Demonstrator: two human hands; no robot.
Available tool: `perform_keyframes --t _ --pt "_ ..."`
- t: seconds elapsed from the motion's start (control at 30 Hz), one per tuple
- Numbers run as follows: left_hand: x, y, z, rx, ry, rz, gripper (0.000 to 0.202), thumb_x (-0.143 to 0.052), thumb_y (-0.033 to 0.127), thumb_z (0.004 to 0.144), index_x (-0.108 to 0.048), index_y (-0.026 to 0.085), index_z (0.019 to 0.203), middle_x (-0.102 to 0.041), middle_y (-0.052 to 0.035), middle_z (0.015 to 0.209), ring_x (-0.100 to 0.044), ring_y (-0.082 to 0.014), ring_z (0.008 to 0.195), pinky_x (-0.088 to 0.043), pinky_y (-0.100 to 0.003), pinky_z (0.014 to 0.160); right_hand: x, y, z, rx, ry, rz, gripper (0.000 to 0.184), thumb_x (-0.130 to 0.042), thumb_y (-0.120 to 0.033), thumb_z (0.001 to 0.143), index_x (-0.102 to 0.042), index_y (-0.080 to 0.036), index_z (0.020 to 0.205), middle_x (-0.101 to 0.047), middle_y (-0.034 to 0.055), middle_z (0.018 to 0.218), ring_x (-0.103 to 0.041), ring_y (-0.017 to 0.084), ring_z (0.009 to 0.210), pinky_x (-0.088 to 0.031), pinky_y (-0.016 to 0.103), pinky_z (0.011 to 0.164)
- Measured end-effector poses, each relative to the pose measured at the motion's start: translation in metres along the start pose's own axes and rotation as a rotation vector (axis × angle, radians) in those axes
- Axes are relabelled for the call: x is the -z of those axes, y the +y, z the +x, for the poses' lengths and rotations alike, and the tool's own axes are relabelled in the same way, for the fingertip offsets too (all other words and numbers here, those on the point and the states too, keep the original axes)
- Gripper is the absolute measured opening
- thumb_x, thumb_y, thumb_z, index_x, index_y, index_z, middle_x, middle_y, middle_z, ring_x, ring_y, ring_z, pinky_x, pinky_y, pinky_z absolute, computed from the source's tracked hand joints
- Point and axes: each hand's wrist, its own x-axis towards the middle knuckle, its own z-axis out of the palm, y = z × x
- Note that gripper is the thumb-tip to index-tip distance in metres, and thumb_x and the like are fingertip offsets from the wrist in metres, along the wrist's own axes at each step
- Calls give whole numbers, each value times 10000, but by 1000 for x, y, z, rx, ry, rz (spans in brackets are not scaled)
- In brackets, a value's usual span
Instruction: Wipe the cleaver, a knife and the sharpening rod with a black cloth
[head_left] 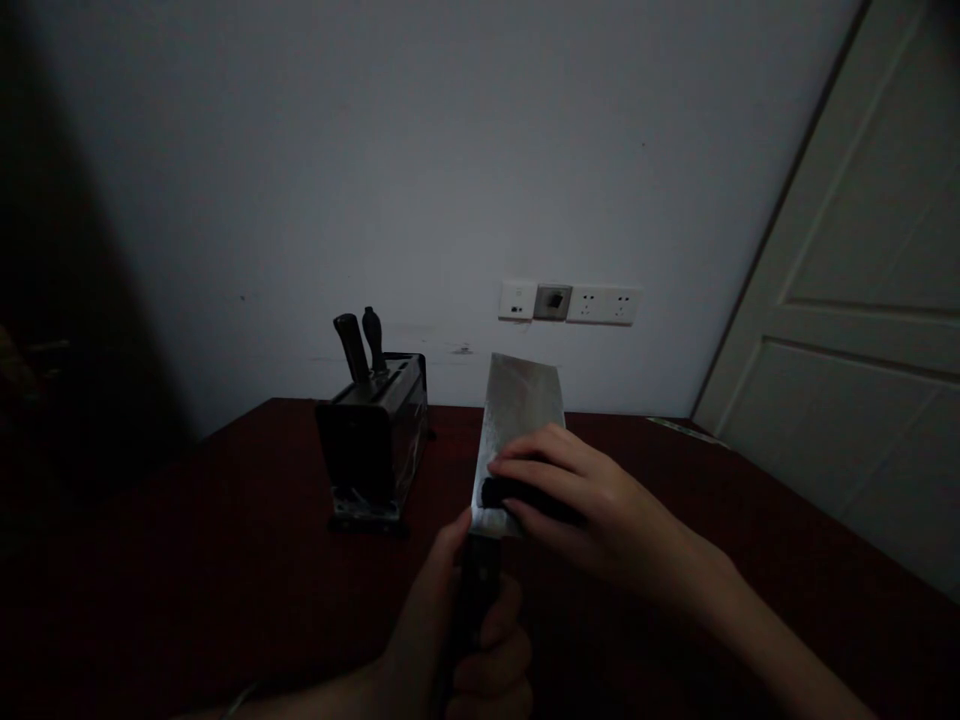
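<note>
My left hand (472,630) is wrapped around the dark handle of a cleaver (525,395), its thumb pressed where handle meets blade. The broad metal blade points up and away from me, above the table. Against the lower part of the blade, my right hand (600,500) grips a small black object (493,492). Only its dark rounded end shows; fingers hide the rest, and its kind cannot be made out. Left of the cleaver stands a knife block (358,455) with a dark front and a shiny side. Two black handles (351,348) stick up from its top.
Beneath lies a dark red table (247,490), its far edge by a pale wall (375,170). Sockets and a switch (570,303) are set in the wall behind the blade. A panelled white door (847,300) slants at the right. The light is dim.
</note>
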Motion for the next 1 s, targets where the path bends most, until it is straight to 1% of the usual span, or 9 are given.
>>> perform_keyframes --t 0.1,0.17,0.3,0.37,0.53,0.63,0.77,0.87,1.0 --pt "2 -1 1 11 -33 6 640 -208 654 828 -466 165 505 -291 34 315 -221 -70 249 -99 -167 293 4 0 -2 -28 -9 17 302 -523 -182 830 -579 -196 1127 -564 103 1108 -539 192 986 -494 339 797" --pt "4 -1 1 26 -50 15 628 -242 666 814 -466 163 509 -305 32 316 -230 -71 254 -116 -164 300 9 -1 -4 -47 -31 38 274 -543 -177 818 -608 -203 1084 -564 90 1081 -546 177 964 -493 309 786" --pt "5 -2 1 34 -18 9 620 -284 673 801 -472 161 507 -315 30 323 -225 -67 262 -124 -162 300 14 -6 -4 -48 -143 84 207 -547 -155 823 -640 -214 998 -576 57 1002 -546 144 884 -475 255 723" --pt "4 -2 1 28 -15 1 621 -282 670 803 -480 161 507 -315 31 322 -225 -66 257 -125 -164 293 11 -9 -3 -32 -176 71 207 -521 -157 842 -633 -209 1008 -589 55 973 -533 148 867 -464 263 714" --pt "6 -4 2 10 -7 -1 625 -252 657 818 -497 161 527 -311 37 319 -230 -71 246 -114 -164 293 0 -15 1 12 -174 -71 204 -484 -185 865 -622 -197 1015 -600 62 889 -500 171 820 -440 291 670" --pt "8 -4 3 18 -28 -5 619 -262 653 818 -489 164 514 -312 35 314 -231 -73 250 -124 -167 298 3 -19 1 1 -213 -131 200 -486 -180 853 -627 -203 994 -575 70 916 -492 171 802 -431 286 641" --pt "11 -5 4 24 -53 -5 619 -274 664 810 -497 165 520 -316 38 316 -224 -70 254 -129 -166 304 11 -23 -1 -44 -268 -133 197 -496 -168 837 -627 -205 979 -564 69 940 -495 175 818 -436 295 666" --pt "10 -5 4 31 -60 -6 631 -269 675 805 -512 166 522 -325 34 322 -238 -72 261 -135 -168 302 11 -24 0 -40 -273 -147 179 -482 -186 853 -627 -197 957 -566 67 942 -495 173 817 -434 297 669" --pt "3 -3 3 16 4 3 694 -151 667 828 -528 169 525 -297 32 326 -253 -76 269 -175 -178 307 7 -23 1 -22 -260 -177 194 -447 -170 869 -614 -180 966 -574 72 951 -488 176 804 -427 308 667"
